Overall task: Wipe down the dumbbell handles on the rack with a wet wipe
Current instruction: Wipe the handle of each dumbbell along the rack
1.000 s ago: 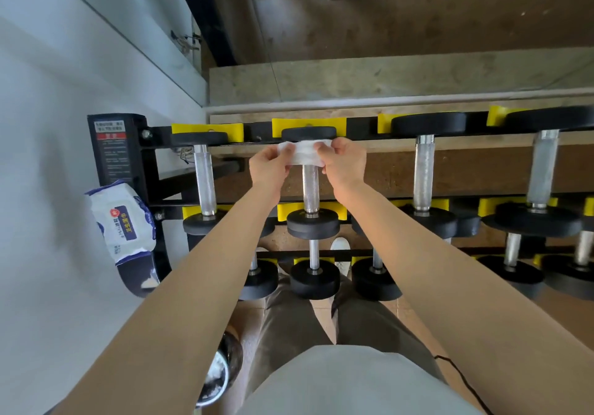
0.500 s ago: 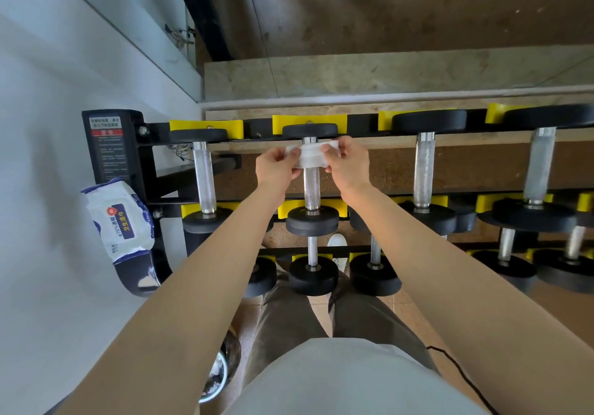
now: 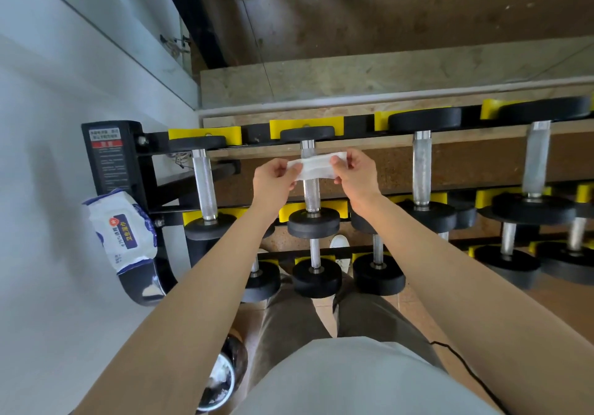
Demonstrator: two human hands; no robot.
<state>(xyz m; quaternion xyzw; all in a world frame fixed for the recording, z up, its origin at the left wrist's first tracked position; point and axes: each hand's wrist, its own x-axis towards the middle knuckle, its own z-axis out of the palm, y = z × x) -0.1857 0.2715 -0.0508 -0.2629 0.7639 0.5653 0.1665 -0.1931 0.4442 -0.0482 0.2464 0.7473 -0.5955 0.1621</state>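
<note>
- Here, the wet wipe (image 3: 316, 166) is a white folded strip stretched sideways across the upper part of a knurled steel dumbbell handle (image 3: 311, 194). I cannot tell whether it presses on the metal or sits just over it.
- The left hand (image 3: 273, 183) pinches the wipe's left end, its fingers curled in round the cloth.
- The right hand (image 3: 355, 175) pinches the right end between thumb and fingertips, the other fingers folded.
- That handle belongs to the second dumbbell from the left on the top tier of the black rack (image 3: 141, 170); its black ends rest in yellow cradles (image 3: 305, 127).
- Just left of it lies a slimmer dumbbell (image 3: 204, 186); to the right lie two larger dumbbells (image 3: 422, 170), with thicker handles and wider plates.
- On the tier below, nearer the person, sit smaller dumbbells (image 3: 316, 275), side by side.
- A white-and-blue pack of wipes (image 3: 123, 228) rests against the rack's left end post, beside the white wall.
- Further out: olive trousers (image 3: 289, 324), a white shoe (image 3: 340, 250) seen between the lower dumbbells, and a black cable (image 3: 466, 369) — trailing past the right forearm.
</note>
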